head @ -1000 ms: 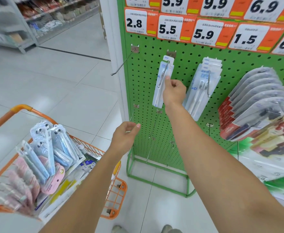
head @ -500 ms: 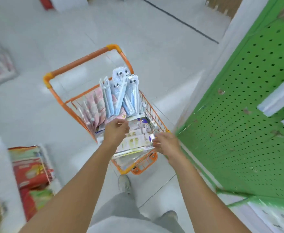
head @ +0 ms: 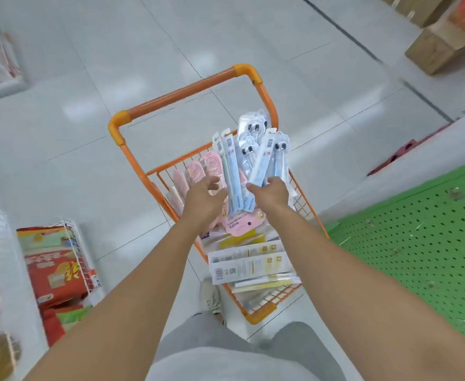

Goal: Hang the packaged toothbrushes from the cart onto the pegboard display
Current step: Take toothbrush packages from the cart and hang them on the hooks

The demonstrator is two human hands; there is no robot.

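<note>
Hands reach into an orange cart (head: 187, 93) full of packaged toothbrushes. Right hand (head: 271, 192) curls its grip around a blue pack (head: 261, 163) standing upright among the others. Left hand (head: 204, 198) hovers just beside a second blue pack (head: 232, 171), fingers loose and spread, holding nothing. Pink packs (head: 212, 166) lean behind. Green pegboard (head: 424, 243) stands at right, beside the cart.
</note>
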